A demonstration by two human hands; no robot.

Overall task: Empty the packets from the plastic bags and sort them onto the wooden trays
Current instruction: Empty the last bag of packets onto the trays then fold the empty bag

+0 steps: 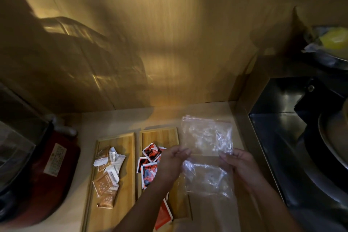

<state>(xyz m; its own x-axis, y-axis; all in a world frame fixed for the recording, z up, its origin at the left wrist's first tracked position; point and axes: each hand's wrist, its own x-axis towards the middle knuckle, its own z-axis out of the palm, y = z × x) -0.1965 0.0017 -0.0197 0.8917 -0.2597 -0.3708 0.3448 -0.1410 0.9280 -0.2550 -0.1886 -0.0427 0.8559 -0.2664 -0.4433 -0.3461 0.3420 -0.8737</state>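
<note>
Two wooden trays lie side by side on the counter (216,111): the left tray (120,141) carries a heap of brown and white packets (109,171), the right tray (162,134) a heap of red and black packets (149,164), with one orange packet (163,214) at its near end. Both hands hold clear plastic to the right of the trays. The left hand (170,164) has its fingers pinched narrow on the left edge of a bag, and the right hand (240,162) grips the right edge the same way. Two bags seem to be in play, an upper bag (206,135) with a red zip strip and a lower bag (206,179); whether they lie one on the other or are both held I cannot tell. Both look empty, no packet showing through the film. Judging by that, the emptying and sorting is nearly or fully done, and the step in hand is dealing with the spent bags. The next move likely calls for putting them aside clear of the trays, then checking that the orange packet belongs with the red heap
</note>
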